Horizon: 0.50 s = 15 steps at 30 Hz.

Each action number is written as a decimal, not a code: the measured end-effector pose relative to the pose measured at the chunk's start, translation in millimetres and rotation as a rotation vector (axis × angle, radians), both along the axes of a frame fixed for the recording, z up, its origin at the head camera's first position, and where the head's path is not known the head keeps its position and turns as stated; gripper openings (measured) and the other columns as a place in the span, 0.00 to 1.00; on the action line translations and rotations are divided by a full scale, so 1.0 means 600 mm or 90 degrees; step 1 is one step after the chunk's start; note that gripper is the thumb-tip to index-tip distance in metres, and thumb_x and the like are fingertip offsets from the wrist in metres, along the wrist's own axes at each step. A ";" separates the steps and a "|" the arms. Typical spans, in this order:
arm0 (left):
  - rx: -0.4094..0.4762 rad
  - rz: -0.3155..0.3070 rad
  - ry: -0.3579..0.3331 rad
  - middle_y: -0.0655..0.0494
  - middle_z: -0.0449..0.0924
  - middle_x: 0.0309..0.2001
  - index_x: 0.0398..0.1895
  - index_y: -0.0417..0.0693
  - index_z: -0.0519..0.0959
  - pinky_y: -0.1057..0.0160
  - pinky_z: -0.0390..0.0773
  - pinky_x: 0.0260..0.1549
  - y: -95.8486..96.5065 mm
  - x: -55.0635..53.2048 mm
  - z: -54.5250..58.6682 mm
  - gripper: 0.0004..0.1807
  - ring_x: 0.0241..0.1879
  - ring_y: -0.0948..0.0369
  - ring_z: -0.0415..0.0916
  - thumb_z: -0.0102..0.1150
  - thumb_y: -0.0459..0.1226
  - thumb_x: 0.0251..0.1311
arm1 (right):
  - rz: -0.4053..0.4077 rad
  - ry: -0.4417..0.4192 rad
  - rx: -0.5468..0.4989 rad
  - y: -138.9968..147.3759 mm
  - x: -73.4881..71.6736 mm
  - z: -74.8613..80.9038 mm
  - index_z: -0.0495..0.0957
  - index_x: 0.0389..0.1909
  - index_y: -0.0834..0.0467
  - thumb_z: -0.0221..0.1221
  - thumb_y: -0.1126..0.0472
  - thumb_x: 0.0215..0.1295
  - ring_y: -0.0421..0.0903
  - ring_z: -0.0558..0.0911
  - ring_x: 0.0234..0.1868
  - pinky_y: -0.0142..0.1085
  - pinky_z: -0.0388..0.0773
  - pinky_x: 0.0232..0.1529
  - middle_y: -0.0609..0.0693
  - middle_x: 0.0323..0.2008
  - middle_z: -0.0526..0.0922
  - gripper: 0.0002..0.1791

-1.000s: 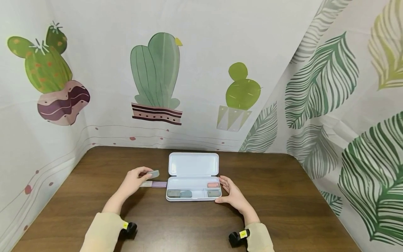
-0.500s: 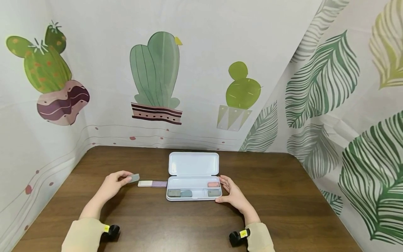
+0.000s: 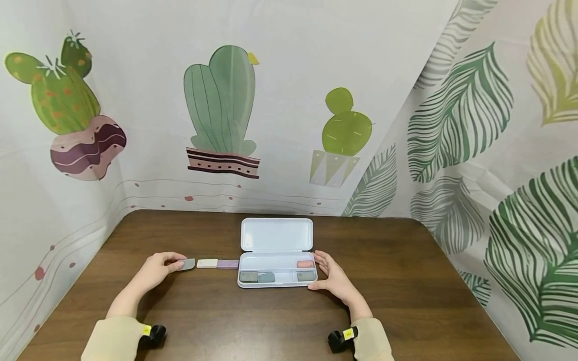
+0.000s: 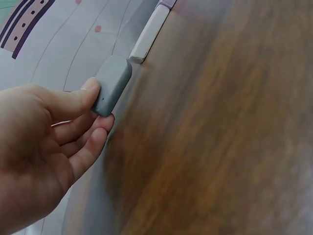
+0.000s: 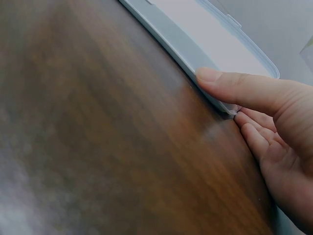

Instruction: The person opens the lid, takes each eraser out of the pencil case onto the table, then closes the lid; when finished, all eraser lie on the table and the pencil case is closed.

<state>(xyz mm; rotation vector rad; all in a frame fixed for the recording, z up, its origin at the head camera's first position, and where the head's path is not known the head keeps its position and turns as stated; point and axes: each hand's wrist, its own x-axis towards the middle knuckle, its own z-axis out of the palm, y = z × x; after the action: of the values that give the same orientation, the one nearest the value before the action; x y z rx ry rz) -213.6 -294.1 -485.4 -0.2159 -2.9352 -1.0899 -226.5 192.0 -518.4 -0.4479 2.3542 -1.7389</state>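
Note:
My left hand (image 3: 158, 271) pinches a small grey block (image 4: 113, 84), rounded at its corners like an eraser, between thumb and fingers. Its far end lies close to the left end of a white block (image 3: 207, 263). A purple block (image 3: 228, 264) continues that row up to the left side of a pale blue pencil case (image 3: 281, 276), whose lid stands open behind it. My right hand (image 3: 334, 278) holds the case's right end, thumb at the front corner and fingers along the side. In the right wrist view the thumb (image 5: 230, 88) lies over the case's edge.
Inside the case, a pink block (image 3: 305, 264) lies at the back right and a grey block (image 3: 307, 276) in the front right compartment. Two more greyish blocks (image 3: 249, 277) sit front left. Behind the brown table (image 3: 271, 321) hangs a printed cloth (image 3: 289, 100).
My left hand has moved left from beside the case and down toward the table with the grey block, which now lines up with the white one. The right hand stays on the case.

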 end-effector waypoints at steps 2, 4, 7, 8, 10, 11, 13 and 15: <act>-0.004 -0.008 -0.001 0.45 0.84 0.42 0.45 0.38 0.83 0.61 0.75 0.36 0.001 0.000 0.000 0.14 0.38 0.60 0.76 0.59 0.40 0.66 | 0.002 0.002 0.000 0.000 -0.001 -0.001 0.53 0.72 0.68 0.73 0.70 0.46 0.60 0.59 0.74 0.51 0.53 0.73 0.67 0.71 0.62 0.53; -0.006 -0.010 0.000 0.45 0.84 0.42 0.45 0.38 0.83 0.60 0.76 0.36 0.002 -0.001 0.000 0.14 0.39 0.59 0.76 0.59 0.40 0.66 | 0.003 0.004 0.001 0.000 -0.001 -0.002 0.53 0.72 0.69 0.74 0.70 0.46 0.60 0.59 0.74 0.51 0.53 0.73 0.67 0.71 0.61 0.53; -0.006 -0.013 0.002 0.45 0.84 0.41 0.45 0.38 0.83 0.60 0.75 0.36 0.003 -0.003 -0.001 0.14 0.38 0.59 0.76 0.60 0.40 0.66 | 0.003 0.005 0.001 0.000 -0.001 -0.002 0.53 0.72 0.68 0.74 0.70 0.46 0.60 0.59 0.74 0.51 0.53 0.72 0.67 0.71 0.62 0.53; -0.008 -0.011 0.003 0.46 0.85 0.40 0.45 0.39 0.83 0.61 0.75 0.36 0.004 -0.003 -0.001 0.14 0.38 0.59 0.76 0.60 0.40 0.65 | 0.002 0.006 0.002 0.000 -0.001 -0.001 0.53 0.72 0.68 0.74 0.70 0.46 0.60 0.59 0.74 0.51 0.53 0.72 0.67 0.71 0.62 0.53; -0.011 -0.009 0.005 0.47 0.85 0.40 0.45 0.39 0.84 0.61 0.75 0.35 0.004 -0.004 -0.002 0.13 0.37 0.60 0.75 0.61 0.40 0.65 | 0.001 0.007 0.005 0.000 0.000 -0.001 0.53 0.72 0.68 0.74 0.70 0.46 0.60 0.59 0.74 0.51 0.54 0.72 0.67 0.71 0.62 0.53; -0.013 -0.007 0.005 0.47 0.85 0.40 0.45 0.40 0.84 0.61 0.75 0.35 0.005 -0.004 -0.003 0.13 0.37 0.60 0.75 0.61 0.40 0.65 | 0.000 0.005 0.005 -0.001 0.000 0.000 0.53 0.72 0.68 0.74 0.70 0.46 0.60 0.59 0.74 0.51 0.54 0.72 0.67 0.71 0.62 0.53; -0.020 -0.003 0.008 0.46 0.85 0.41 0.45 0.41 0.84 0.61 0.75 0.36 0.006 -0.004 -0.003 0.13 0.38 0.59 0.76 0.61 0.41 0.64 | -0.002 0.004 0.010 -0.001 0.000 0.001 0.53 0.72 0.68 0.74 0.70 0.46 0.60 0.59 0.74 0.51 0.54 0.72 0.66 0.71 0.62 0.53; -0.024 0.000 0.009 0.46 0.85 0.41 0.45 0.41 0.84 0.60 0.75 0.37 0.006 -0.004 -0.003 0.14 0.39 0.58 0.77 0.61 0.41 0.64 | -0.003 0.001 0.014 -0.002 0.000 0.001 0.53 0.72 0.68 0.74 0.69 0.47 0.59 0.59 0.74 0.50 0.54 0.72 0.66 0.71 0.62 0.53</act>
<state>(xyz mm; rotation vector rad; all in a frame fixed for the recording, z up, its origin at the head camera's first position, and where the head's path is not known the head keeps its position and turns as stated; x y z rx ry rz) -216.1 -290.3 -487.0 -0.2215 -2.9458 -1.0288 -226.3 191.0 -517.6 -0.4415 2.3758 -1.7132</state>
